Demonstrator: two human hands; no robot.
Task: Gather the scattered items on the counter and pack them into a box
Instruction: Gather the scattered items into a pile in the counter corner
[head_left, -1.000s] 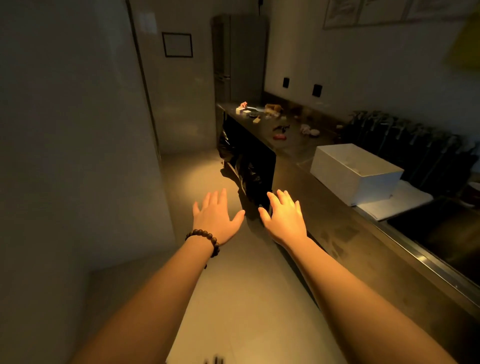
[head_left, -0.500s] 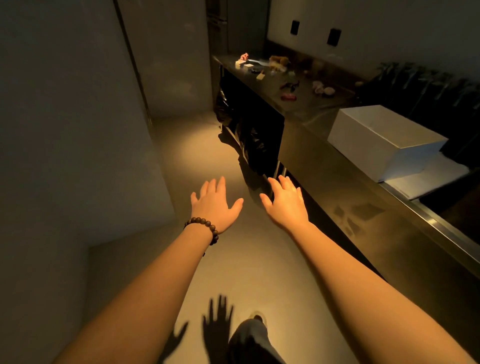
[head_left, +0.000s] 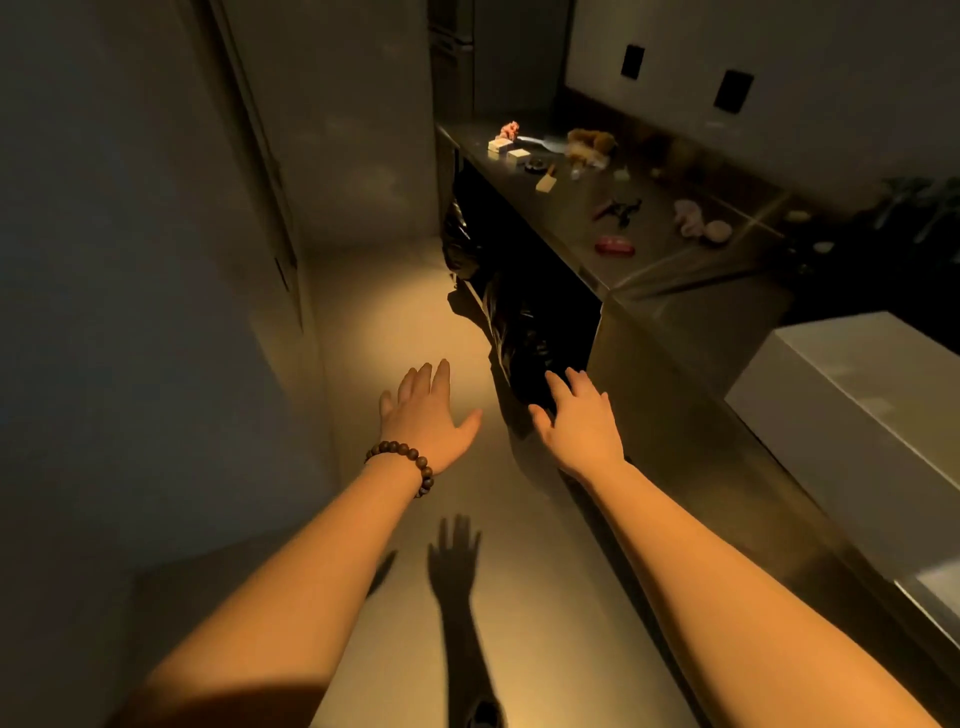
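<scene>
Both hands stretched forward over the floor (head_left: 395, 322), palms down, fingers straight and spread, holding nothing. Left hand (head_left: 426, 415) has a brown bead bracelet (head_left: 405, 462) on the wrist; right hand (head_left: 582, 421) sits just beside the dark bench (head_left: 675, 322) front, not touching it as far as I can tell. Hand and arm shadow falls on the floor between the forearms.

White box (head_left: 852, 415) stands on the bench at right, near the right forearm, lid state unclear. Scattered items lie on the far stretch of the bench, well apart from the hands: red flat object (head_left: 614, 245), dark toy-like figure (head_left: 623, 208), pale pink lump (head_left: 688, 215) with a round beige piece (head_left: 717, 230) just beside it, small brush (head_left: 546, 182), two small white blocks (head_left: 509, 150), pink figurine (head_left: 510, 130) behind them, brown fuzzy plush (head_left: 589, 143) near the back wall. Black bags (head_left: 519, 332) are stuffed under the bench. Two dark wall plates (head_left: 732, 91) above. Dim room, details of the small items blurred.
</scene>
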